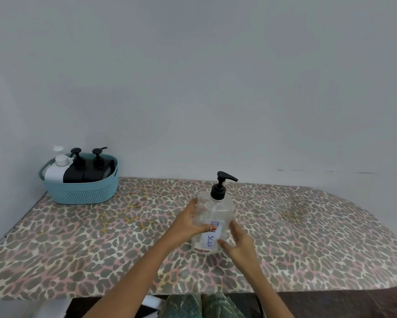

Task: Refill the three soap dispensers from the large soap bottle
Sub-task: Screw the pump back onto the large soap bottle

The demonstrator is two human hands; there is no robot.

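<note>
Left hand [188, 222] grips the upright clear pump dispenser [218, 214] on the patterned board [78, 249]. Right hand [237, 242], fingers relaxed, touches its near-right side.

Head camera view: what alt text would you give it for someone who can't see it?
A person's left hand grips a clear pump bottle with a label ending SOAP, on a leopard-print surface, while the right hand touches its lower side. At back left, a teal basket holds a white bottle and two black pump dispensers.
</note>
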